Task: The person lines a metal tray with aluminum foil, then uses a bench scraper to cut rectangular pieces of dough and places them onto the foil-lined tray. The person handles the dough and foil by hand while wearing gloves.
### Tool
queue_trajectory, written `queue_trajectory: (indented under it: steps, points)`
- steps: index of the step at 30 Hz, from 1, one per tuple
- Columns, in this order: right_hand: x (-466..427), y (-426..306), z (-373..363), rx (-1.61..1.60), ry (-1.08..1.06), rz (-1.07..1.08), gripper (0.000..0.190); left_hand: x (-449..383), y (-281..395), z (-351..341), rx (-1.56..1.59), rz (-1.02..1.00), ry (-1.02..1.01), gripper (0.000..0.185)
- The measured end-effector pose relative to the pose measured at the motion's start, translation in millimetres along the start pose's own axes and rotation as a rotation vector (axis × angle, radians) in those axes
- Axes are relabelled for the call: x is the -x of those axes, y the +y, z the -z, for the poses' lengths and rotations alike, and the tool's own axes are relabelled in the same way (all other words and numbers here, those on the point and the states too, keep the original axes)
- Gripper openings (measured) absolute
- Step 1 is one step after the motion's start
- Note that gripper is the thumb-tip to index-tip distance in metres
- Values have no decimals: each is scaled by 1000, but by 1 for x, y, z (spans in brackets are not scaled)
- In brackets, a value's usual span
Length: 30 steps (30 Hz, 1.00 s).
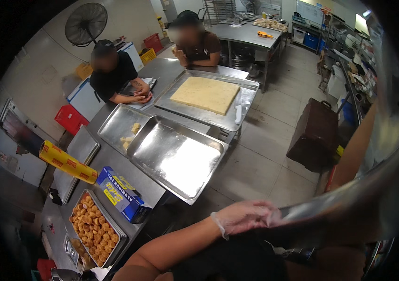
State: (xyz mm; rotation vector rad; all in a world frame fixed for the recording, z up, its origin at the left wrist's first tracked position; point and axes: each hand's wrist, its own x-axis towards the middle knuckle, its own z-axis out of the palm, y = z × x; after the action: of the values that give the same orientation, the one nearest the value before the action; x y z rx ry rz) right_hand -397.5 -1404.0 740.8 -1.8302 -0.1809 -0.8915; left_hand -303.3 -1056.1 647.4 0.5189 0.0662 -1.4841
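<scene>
My left hand [247, 217], in a clear plastic glove, grips the near edge of a large shiny metal sheet pan [347, 207]. The pan is tilted up close to me on the right and partly blurred. Behind it rises my right forearm [355, 144]; the right hand itself is hidden. On the steel table before me lies a deep metal pan [174, 154], bare inside. It overlaps a shallow tray [116, 124] with a few yellow cake scraps [129, 138]. Farther off, a slab of pale sheet cake [204, 93] rests on a sheet pan [166, 100] beside a white-handled knife [238, 114].
An aluminum foil box [122, 195], a yellow film roll [67, 161] and a tray of small golden pastries [94, 228] are at the left. Two people in dark caps lean at the table's far side. A brown case-like container [313, 135] stands on the tiled floor at right.
</scene>
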Motion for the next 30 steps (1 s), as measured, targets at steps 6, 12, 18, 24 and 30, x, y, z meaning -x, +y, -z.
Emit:
queue_trajectory:
  steps: [6,12,18,24,30]
  points:
    - [28,22,-25,-44,-38,-95,17,95,24,8,307,-232,-41,31]
    - [44,30,-25,-35,-55,-142,17,102,-2,-6,93,54,-192,35]
    - [50,23,-10,9,-71,-151,17,9,-13,-35,-578,58,-166,66]
    - [41,17,1,25,-60,-141,17,-21,-31,-47,-580,-39,-236,61]
    - [22,18,4,26,-67,-94,17,-13,-17,-36,-478,121,-143,23]
